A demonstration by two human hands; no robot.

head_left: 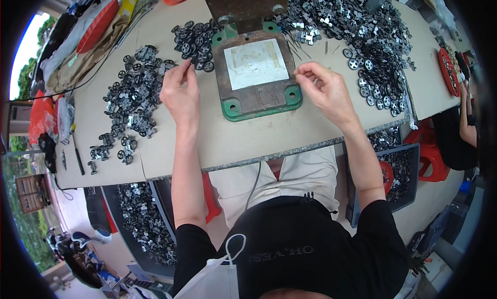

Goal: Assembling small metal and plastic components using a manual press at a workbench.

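My left hand (pixel 181 92) is raised over the table left of a green-based metal press (pixel 259 100), its thumb and fingertips pinched together. Close beyond its fingertips is a small heap of black wheels (pixel 199 38). At the press's right edge, my right hand (pixel 326 92) is also closed in a pinch, thumb against fingers. Whatever either hand holds, if anything, is too small to make out. A worn whitish sheet (pixel 256 63) lies on the press's brown plate. To the left of my left hand spreads a pile of small wheeled metal assemblies (pixel 134 92).
Small metal parts (pixel 331 14) are heaped at the back right, with spoked wheels (pixel 380 81) before them. Thin metal rods lie beside the press. A screwdriver (pixel 78 154) lies far left. Bins (pixel 145 221) of parts stand below the table edge. Another person's arm (pixel 468 118) shows far right.
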